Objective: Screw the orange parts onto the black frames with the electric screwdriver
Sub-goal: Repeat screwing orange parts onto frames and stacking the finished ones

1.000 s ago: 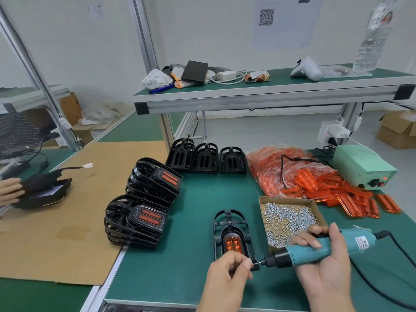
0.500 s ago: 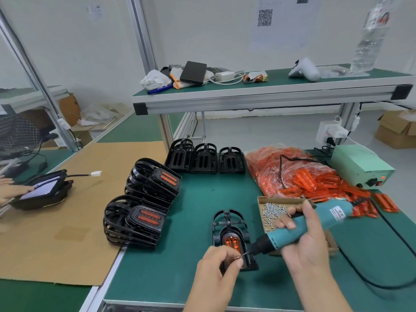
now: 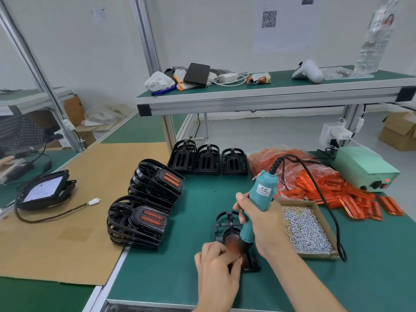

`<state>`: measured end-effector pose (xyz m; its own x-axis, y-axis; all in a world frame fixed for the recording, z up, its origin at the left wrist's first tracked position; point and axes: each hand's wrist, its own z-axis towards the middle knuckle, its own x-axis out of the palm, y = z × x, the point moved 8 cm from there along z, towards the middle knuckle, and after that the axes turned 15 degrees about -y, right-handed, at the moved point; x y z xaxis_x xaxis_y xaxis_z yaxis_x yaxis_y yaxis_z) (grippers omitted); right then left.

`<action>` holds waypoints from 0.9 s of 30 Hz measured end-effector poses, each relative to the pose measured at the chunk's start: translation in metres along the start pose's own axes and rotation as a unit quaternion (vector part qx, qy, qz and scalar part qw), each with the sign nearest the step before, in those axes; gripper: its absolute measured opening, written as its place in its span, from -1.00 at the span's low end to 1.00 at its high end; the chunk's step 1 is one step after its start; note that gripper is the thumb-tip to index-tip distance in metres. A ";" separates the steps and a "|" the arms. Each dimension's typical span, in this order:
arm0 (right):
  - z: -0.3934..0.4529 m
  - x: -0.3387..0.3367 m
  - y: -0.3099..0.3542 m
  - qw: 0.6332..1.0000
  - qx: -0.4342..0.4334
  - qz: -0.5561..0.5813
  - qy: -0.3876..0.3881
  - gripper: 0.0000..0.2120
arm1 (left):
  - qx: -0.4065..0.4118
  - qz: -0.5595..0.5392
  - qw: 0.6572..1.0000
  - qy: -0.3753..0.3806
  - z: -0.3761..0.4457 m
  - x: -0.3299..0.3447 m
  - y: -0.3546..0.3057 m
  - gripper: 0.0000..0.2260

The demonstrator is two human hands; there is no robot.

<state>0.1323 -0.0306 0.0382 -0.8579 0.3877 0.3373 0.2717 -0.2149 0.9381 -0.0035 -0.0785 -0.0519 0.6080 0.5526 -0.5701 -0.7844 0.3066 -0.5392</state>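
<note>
A black frame (image 3: 225, 221) with an orange part (image 3: 231, 242) set in it lies on the green table near the front edge. My right hand (image 3: 258, 219) grips the teal electric screwdriver (image 3: 258, 199), held nearly upright with its tip down on the orange part. My left hand (image 3: 216, 264) has its fingers curled at the frame's near end, beside the screwdriver tip; what they pinch is hidden. A cardboard tray of screws (image 3: 304, 228) sits just right of the frame. Loose orange parts (image 3: 351, 199) and a bag of them (image 3: 288, 167) lie at the right.
Two stacks of finished frames (image 3: 139, 224) (image 3: 157, 181) stand to the left, empty black frames (image 3: 207, 158) behind. A green power unit (image 3: 364, 170) sits far right, its cable (image 3: 324, 199) looping over the tray. Brown cardboard (image 3: 67, 221) covers the left bench, where another person's hand (image 3: 6, 161) works.
My right hand swung the screwdriver from lying level to nearly upright and lowered its tip onto the orange part. My left hand stayed at the frame's near end.
</note>
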 end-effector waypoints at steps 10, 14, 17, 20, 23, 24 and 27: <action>-0.001 0.009 -0.011 0.998 -0.002 -0.052 0.032 -0.73 | 0.025 0.000 0.999 -0.032 -0.007 -0.003 0.002 -0.83; -0.005 0.019 -0.016 0.994 -0.011 -0.073 0.075 -0.74 | 0.015 -0.002 0.999 -0.040 -0.008 -0.005 0.003 -0.82; -0.009 0.027 -0.020 0.988 -0.023 -0.103 0.116 -0.73 | 0.009 -0.003 0.999 -0.037 -0.008 -0.005 0.004 -0.80; -0.012 0.031 -0.024 0.982 -0.024 -0.122 0.140 -0.72 | 0.004 -0.008 0.999 -0.037 -0.008 -0.004 0.006 -0.79; -0.013 0.031 -0.026 0.979 -0.026 -0.132 0.151 -0.72 | 0.001 -0.013 0.999 -0.035 -0.009 -0.002 0.009 -0.77; -0.013 0.030 -0.027 0.979 -0.027 -0.133 0.151 -0.71 | 0.003 -0.015 0.999 -0.033 -0.010 -0.002 0.010 -0.75; -0.012 0.028 -0.027 0.979 -0.032 -0.133 0.149 -0.70 | 0.003 -0.019 0.999 -0.030 -0.011 -0.001 0.013 -0.70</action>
<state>0.0960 -0.0247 0.0217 -0.9865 0.1603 0.0337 0.0010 -0.2004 0.9797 -0.0132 -0.0840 -0.0653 0.6297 0.5855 -0.5106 -0.7612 0.3341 -0.5558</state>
